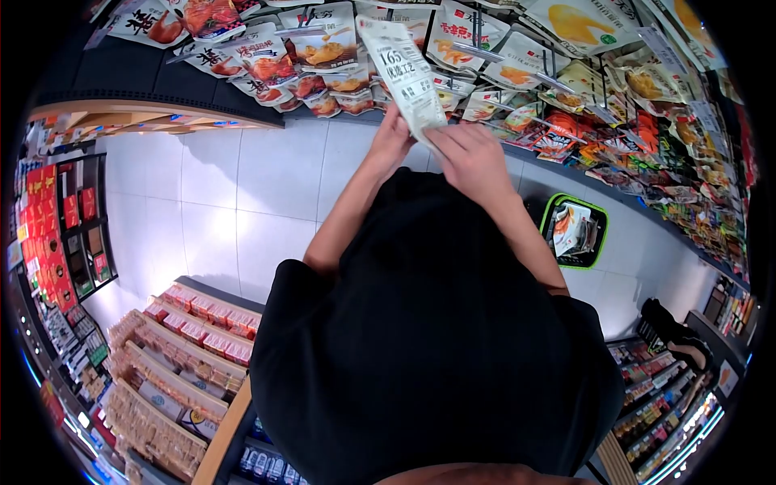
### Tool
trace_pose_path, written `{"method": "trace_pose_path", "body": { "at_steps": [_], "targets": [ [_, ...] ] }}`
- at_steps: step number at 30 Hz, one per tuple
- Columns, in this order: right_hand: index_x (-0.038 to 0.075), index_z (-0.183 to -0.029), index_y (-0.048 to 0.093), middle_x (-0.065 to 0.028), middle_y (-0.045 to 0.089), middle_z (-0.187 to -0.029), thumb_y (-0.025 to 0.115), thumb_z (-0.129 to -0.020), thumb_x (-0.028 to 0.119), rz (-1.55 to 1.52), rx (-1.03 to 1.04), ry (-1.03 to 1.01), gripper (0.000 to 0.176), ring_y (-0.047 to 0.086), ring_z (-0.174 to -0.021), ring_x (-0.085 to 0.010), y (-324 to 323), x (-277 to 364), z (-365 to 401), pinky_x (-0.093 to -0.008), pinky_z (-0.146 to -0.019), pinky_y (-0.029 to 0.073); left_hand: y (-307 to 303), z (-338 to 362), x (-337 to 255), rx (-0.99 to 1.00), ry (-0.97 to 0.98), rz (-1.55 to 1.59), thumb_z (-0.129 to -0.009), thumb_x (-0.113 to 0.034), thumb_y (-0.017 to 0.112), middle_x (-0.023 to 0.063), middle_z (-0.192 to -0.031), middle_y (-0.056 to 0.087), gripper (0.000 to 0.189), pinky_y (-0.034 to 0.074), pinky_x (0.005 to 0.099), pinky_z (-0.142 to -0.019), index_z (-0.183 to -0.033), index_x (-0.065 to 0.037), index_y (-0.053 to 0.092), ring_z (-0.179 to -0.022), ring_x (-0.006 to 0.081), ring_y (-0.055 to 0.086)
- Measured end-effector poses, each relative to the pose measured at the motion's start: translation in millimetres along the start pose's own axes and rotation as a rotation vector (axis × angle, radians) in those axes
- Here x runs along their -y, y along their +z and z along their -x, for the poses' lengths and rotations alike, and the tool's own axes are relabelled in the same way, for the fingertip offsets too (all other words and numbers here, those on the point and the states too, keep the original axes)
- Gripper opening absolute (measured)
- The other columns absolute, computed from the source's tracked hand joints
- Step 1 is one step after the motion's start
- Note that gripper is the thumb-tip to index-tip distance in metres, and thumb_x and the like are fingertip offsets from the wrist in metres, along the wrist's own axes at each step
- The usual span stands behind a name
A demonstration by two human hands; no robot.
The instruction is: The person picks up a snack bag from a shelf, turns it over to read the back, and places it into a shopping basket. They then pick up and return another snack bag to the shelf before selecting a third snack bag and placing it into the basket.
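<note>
A white snack packet with dark printing, "165" among it, is held up in front of the hanging packets, its printed side facing the camera. My left hand grips its lower left edge with closed fingers. At the lower right corner my right hand holds the same packet, fingers bent over its edge. Behind it, rows of packets hang from metal hooks with price tags.
A black basket with a green rim stands on the tiled floor at the right, with packets inside. Shelves of boxed goods are at the lower left. Red boxes stand far left. A person in dark clothing is at the lower right.
</note>
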State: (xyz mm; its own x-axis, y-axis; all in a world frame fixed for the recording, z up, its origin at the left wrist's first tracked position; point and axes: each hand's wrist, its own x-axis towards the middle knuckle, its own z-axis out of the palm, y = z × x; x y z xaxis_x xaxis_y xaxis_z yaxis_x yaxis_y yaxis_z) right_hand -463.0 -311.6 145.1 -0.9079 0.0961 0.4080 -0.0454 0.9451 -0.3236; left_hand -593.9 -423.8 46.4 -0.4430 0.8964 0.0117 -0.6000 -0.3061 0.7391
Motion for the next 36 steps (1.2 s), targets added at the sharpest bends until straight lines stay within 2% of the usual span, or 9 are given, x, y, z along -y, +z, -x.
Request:
{"method": "trace_pose_path", "body": {
  "at_steps": [2,6,10,12,14,20,29,31,36],
  "targets": [
    [0.010,-0.112,0.061,-0.0041,0.061,-0.101,0.072,-0.074,0.022,-0.041,0.073,-0.015,0.041,0.060,-0.092,-0.0238,-5.0,8.6,-5.2,-0.0356,-0.078,0.046,13.0,8.9,-8.5,-0.106,-0.102,0.176,-0.079,-0.074,0.043,0.0169,-0.142,0.038,0.097,0.037,0.0451,-0.106,-0.145,-0.007,0.023,-0.129,0.0316,0.041],
    [0.009,-0.115,0.059,-0.0072,0.057,-0.104,0.074,-0.073,0.030,-0.299,0.085,-0.063,0.050,0.056,-0.096,-0.0253,-10.6,13.8,-11.9,-0.0356,-0.084,0.046,6.4,8.6,-8.7,-0.054,-0.098,0.401,-0.078,-0.080,0.035,0.0203,-0.145,0.032,0.102,0.036,0.0481,-0.106,-0.146,-0.006,0.021,-0.131,0.0353,0.037],
    [0.008,-0.101,0.064,-0.0057,0.060,-0.097,0.075,-0.072,0.020,-0.343,-0.018,-0.107,0.033,0.059,-0.088,-0.0243,-2.3,9.6,-3.6,-0.0344,-0.077,0.047,1.3,5.8,-8.5,-0.020,-0.059,0.490,-0.074,-0.086,0.028,0.0202,-0.148,0.026,0.108,0.033,0.0534,-0.106,-0.147,-0.008,0.018,-0.132,0.0407,0.034],
    [0.007,-0.094,0.066,-0.0050,0.061,-0.093,0.074,-0.071,0.014,-0.352,-0.098,-0.119,0.026,0.060,-0.084,-0.0237,-2.3,6.8,-2.4,-0.0339,-0.073,0.048,2.6,4.5,-9.8,0.204,-0.011,1.052,-0.066,-0.092,0.029,0.0206,-0.147,0.027,0.115,0.032,0.0540,-0.106,-0.147,-0.010,0.019,-0.132,0.0390,0.033],
    [0.006,-0.083,0.066,-0.0043,0.063,-0.085,0.072,-0.069,0.004,-0.345,-0.260,-0.104,0.015,0.060,-0.076,-0.0226,-3.6,1.9,-3.1,-0.0328,-0.067,0.047,-3.5,3.2,-4.5,0.190,-0.003,1.174,-0.066,-0.091,0.034,0.0204,-0.149,0.024,0.116,0.032,0.0553,-0.107,-0.147,-0.010,0.018,-0.133,0.0401,0.032],
    [0.003,-0.084,0.065,-0.0068,0.062,-0.084,0.069,-0.070,0.001,-0.316,-0.392,0.031,0.014,0.060,-0.077,-0.0246,-3.9,-3.3,-3.9,-0.0326,-0.069,0.047,-4.9,5.7,-4.2,0.182,0.036,1.129,-0.070,-0.087,0.034,0.0198,-0.149,0.024,0.111,0.032,0.0552,-0.107,-0.148,-0.010,0.016,-0.133,0.0407,0.031],
    [0.002,-0.104,0.063,-0.0121,0.054,-0.114,0.075,-0.072,0.009,-0.400,-0.316,0.293,0.035,0.054,-0.103,-0.0261,0.0,-0.4,-7.0,-0.0344,-0.086,0.046,-5.9,9.7,-13.5,0.180,0.063,0.982,-0.075,-0.083,0.034,0.0191,-0.150,0.024,0.105,0.031,0.0549,-0.107,-0.148,-0.009,0.014,-0.133,0.0416,0.030],
    [0.004,-0.113,0.061,-0.0135,0.050,-0.124,0.079,-0.070,0.014,-0.375,-0.266,0.330,0.048,0.050,-0.113,-0.0284,0.7,2.0,-8.4,-0.0368,-0.092,0.044,5.3,12.8,-24.8,-0.149,0.018,0.416,-0.077,-0.081,0.036,0.0199,-0.150,0.023,0.103,0.032,0.0561,-0.106,-0.148,-0.009,0.014,-0.133,0.0418,0.031],
    [0.004,-0.123,0.055,-0.0161,0.043,-0.135,0.082,-0.068,0.021,-0.389,-0.222,0.326,0.064,0.044,-0.124,-0.0324,4.2,0.2,-8.4,-0.0403,-0.100,0.040,-11.2,11.9,-10.5,-0.001,0.022,0.458,-0.077,-0.080,0.038,0.0208,-0.150,0.023,0.103,0.033,0.0558,-0.106,-0.148,-0.009,0.012,-0.133,0.0422,0.031]
  ]
}}
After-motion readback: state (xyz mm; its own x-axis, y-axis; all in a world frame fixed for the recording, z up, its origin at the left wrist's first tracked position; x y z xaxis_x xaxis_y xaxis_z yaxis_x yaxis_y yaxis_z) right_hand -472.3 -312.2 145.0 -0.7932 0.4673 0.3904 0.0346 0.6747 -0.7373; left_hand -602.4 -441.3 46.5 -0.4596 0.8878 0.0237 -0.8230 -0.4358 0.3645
